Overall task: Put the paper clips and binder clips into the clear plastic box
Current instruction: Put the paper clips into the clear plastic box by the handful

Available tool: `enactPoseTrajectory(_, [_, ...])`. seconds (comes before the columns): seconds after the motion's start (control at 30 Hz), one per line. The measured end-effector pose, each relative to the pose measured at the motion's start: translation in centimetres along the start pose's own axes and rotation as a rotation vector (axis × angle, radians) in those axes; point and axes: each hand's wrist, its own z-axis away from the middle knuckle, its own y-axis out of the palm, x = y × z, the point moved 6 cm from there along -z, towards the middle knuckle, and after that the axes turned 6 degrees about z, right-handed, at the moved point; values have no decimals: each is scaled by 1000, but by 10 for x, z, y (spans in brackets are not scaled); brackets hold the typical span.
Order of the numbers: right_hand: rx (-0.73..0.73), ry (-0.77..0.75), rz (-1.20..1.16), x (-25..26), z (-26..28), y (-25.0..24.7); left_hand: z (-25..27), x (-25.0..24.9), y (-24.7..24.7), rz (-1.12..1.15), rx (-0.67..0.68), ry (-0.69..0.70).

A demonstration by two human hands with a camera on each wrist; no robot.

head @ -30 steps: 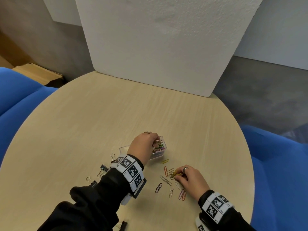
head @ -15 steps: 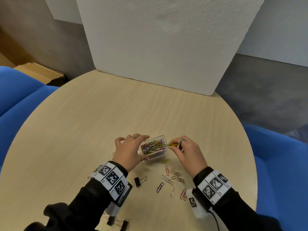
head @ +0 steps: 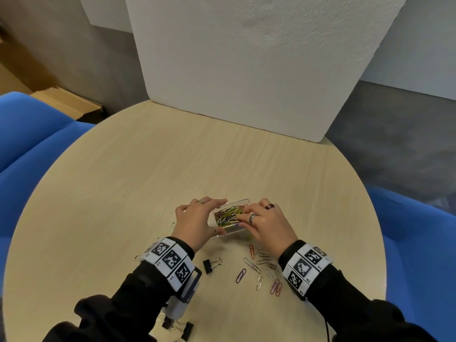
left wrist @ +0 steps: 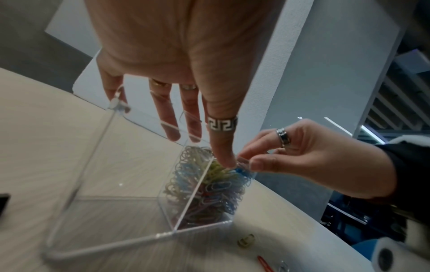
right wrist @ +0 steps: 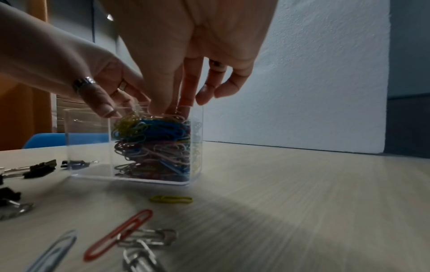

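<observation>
Round light-wood table (head: 148, 181), grain running near to far. Large white foam board (head: 246, 58) upright at far edge. Blue chairs left (head: 32, 134) and right (head: 419, 243). Grey floor (head: 394, 144). Cardboard box (head: 66, 102) far left. White wall (head: 419, 58) behind.

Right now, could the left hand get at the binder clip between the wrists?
Probably yes: the binder clip lies uncovered on the table just behind the left hand, which only holds the box.
</observation>
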Motion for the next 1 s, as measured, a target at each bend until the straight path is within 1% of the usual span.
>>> enactPoseTrajectory(0.1, [-3, 10, 10, -7, -1, -2, -1, -1, -1, 23, 5, 5])
enactPoseTrajectory(0.17, [-45, 39, -22, -12, 3, -6, 0, -3, -2, -15, 8, 12])
enactPoseTrajectory(0.23, [-108, 140, -120, -24, 7, -13, 3, -7, -5, -93, -19, 32])
enactPoseTrajectory(0.27, [-95, 220, -181, -33, 11, -13, 8, -11, -8, -114, -69, 62])
enactPoseTrajectory(0.3, [-33, 300, -230, -41, 17, -8, 15, -16, -10, -109, -155, 126])
enactPoseTrajectory(0.33, [72, 357, -262, -48, 24, 2, 22, -23, -12, -78, -233, 208])
enactPoseTrajectory(0.37, [206, 371, -272, -49, 31, 14, 32, -31, -12, -31, -274, 296])
enactPoseTrajectory(0.4, [330, 336, -254, -47, 38, 26, 41, -38, -6, 11, -245, 358])
enactPoseTrajectory(0.43, [419, 270, -213, -44, 44, 37, 48, -42, 5, 57, -133, 360])
enactPoseTrajectory(0.47, [478, 196, -163, -40, 49, 47, 54, -41, 21, 85, 6, 318])
enactPoseTrajectory(0.5, [504, 129, -122, -36, 53, 54, 59, -39, 37, 89, 130, 264])
enactPoseTrajectory(0.53, [511, 94, -90, -35, 56, 58, 62, -35, 51, 68, 199, 224])
enactPoseTrajectory(0.6, [494, 70, -64, -35, 59, 58, 62, -28, 72, 14, 289, 148])
enactPoseTrajectory(0.63, [481, 34, -60, -34, 61, 56, 61, -26, 80, 4, 322, 107])
enactPoseTrajectory(0.73, [471, 8, -51, -35, 75, 51, 56, -24, 99, -16, 387, 59])
enactPoseTrajectory(0.8, [491, 10, -76, -34, 82, 47, 53, -28, 105, 28, 384, 51])
enactPoseTrajectory(0.93, [505, 231, -245, -46, 102, 43, 47, -32, 107, 143, 317, 38])
enactPoseTrajectory(1.0, [514, 276, -303, -46, 110, 47, 46, -33, 109, 172, 310, 46])
